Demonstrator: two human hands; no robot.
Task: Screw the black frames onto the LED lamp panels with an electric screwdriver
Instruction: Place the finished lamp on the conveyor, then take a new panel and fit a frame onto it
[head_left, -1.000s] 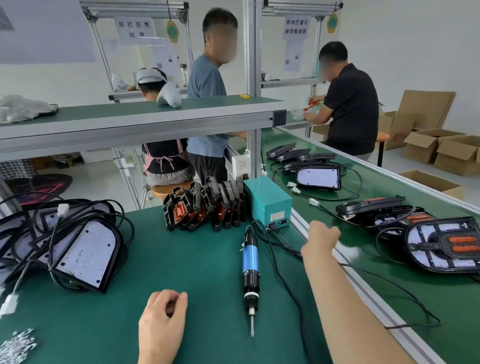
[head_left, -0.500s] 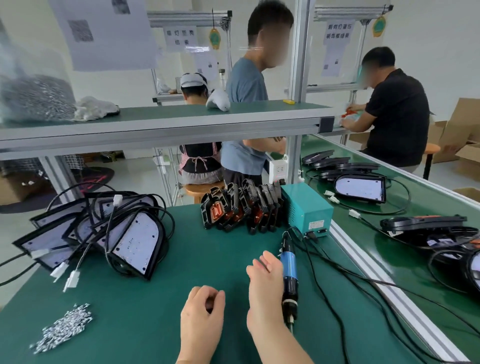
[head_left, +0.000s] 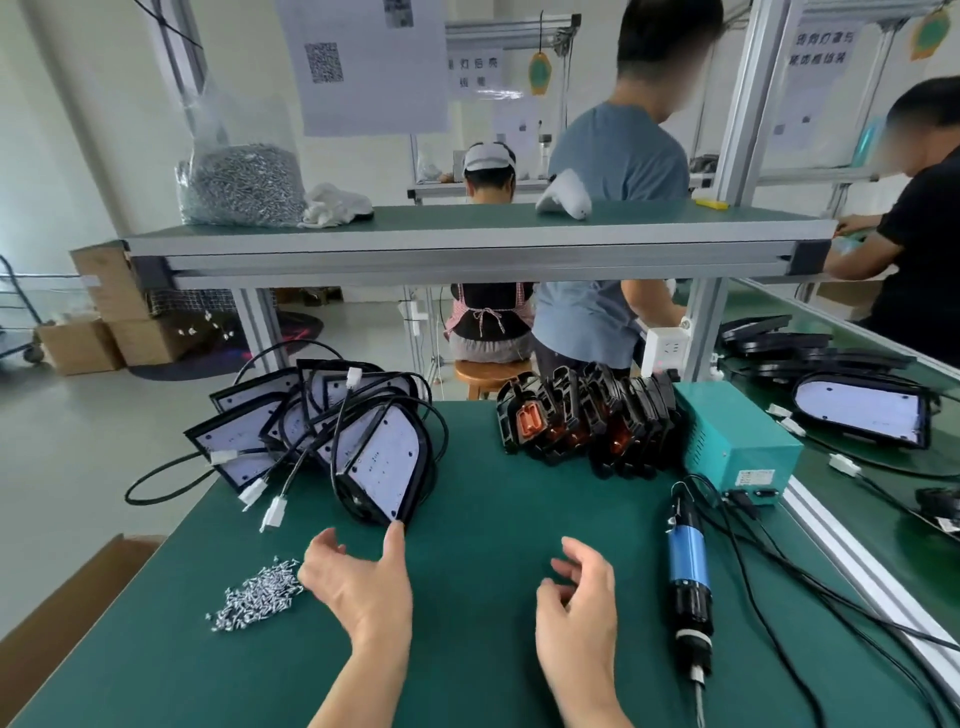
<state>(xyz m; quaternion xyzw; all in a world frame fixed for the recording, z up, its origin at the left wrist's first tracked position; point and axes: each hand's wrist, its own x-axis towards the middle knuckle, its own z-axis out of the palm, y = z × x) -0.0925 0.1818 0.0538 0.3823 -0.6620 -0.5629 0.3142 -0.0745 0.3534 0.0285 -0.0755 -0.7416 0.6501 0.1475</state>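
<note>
Down low, the left hand (head_left: 358, 582) is seen spread wide, holding nothing, its thumb tip touching the lower edge of the nearest LED lamp panel (head_left: 384, 462). The right hand (head_left: 576, 597) is held loosely half-open with curled fingers, empty, above bare green mat (head_left: 467, 649). Just right of it the electric screwdriver (head_left: 688, 577) is laid flat, bit toward the near edge, its cable run to the teal power box (head_left: 737, 441). A heap of loose screws (head_left: 257, 597) is found left of the left hand. More panels with white connectors are piled behind the nearest one, overhanging the table's left edge. Black frames (head_left: 587, 421) are stood in a row at the far side. Open mat is left between and before the hands. A bag of screws (head_left: 239, 182) is set on the upper shelf (head_left: 467, 244); other workers are seen beyond.
</note>
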